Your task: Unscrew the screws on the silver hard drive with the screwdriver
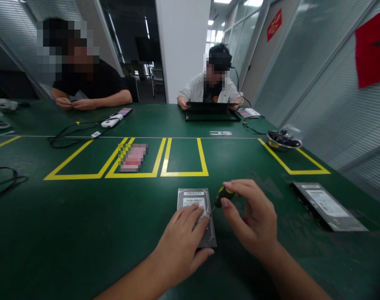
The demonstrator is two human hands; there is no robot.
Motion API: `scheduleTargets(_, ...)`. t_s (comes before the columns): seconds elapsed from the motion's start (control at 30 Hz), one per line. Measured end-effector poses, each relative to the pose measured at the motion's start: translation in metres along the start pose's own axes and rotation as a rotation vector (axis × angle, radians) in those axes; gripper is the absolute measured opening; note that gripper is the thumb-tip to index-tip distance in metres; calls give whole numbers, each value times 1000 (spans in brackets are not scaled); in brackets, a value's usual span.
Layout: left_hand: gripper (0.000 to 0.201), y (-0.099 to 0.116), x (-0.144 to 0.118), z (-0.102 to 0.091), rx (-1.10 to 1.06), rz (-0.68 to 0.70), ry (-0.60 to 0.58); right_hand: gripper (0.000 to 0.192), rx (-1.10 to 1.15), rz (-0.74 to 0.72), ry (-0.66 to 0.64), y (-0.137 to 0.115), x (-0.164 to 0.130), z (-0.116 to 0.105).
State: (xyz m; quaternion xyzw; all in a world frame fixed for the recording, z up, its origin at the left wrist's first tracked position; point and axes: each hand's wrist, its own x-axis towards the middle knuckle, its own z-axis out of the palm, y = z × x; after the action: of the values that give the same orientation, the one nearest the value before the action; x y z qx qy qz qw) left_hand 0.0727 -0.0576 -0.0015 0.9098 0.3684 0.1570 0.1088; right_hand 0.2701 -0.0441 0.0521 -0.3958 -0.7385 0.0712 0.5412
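View from my head camera. My left hand (183, 239) lies flat, fingers spread, on a hard drive (196, 214) that rests label-up on the green worktop (67, 233), near and centre. My right hand (255, 218) is closed around the yellow-and-black handle of a small screwdriver (222, 196), whose shaft slants down to the drive's right edge; the tip itself is too small for me to tell whether it sits in a screw.

To do this step well, I judge that the left palm should press straight down so the drive cannot spin or slide, while the screwdriver is brought closer to upright over the screw, seated fully before any turn, and rotated with the fingertips rather than the wrist.

Count: one hard drive under my hands; one screwdriver; one flat drive-like unit in a clear bag (329, 206), near right; one metal dish (283, 141) holding dark parts, far right; four yellow taped bays, one of them (184, 156) just beyond the drive; two other people seated at the far edge, one with a black tray (211, 111) before them.
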Motion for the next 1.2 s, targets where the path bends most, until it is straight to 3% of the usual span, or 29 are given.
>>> scheduleTargets(0.87,64,1,1,-2,-11,4,8,45,19,-3,-3,1,-1,0)
scheduleTargets(1.2,64,1,0,-1,-9,5,9,38,-38,3,41,1,-1,3)
